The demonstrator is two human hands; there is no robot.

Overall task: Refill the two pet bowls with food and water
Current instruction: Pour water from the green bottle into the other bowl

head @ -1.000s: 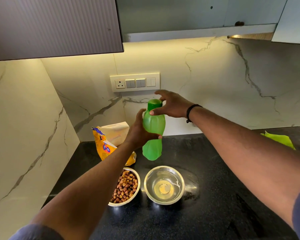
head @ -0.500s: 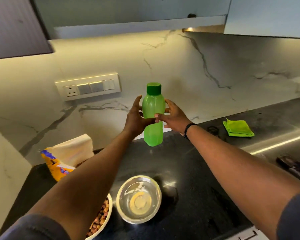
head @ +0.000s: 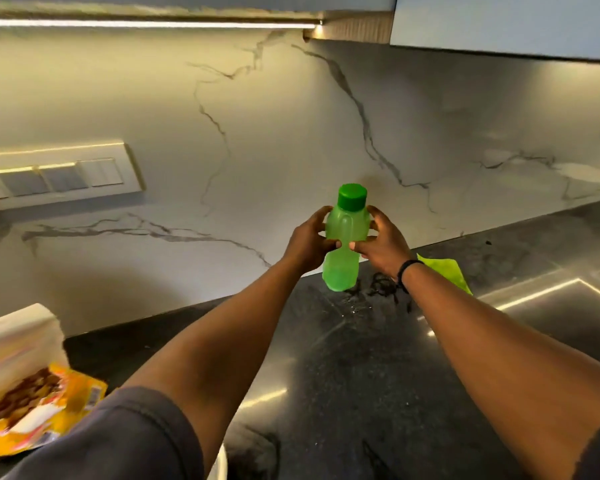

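Both hands are clamped on the green bottle, the left hand and the right hand on opposite sides, holding it upright above the worktop. Its cap is on, so I judge the watering step is closing; next, set it down. The food bag, far left of the hands, stands open with kibble inside. The bowls are out of view.
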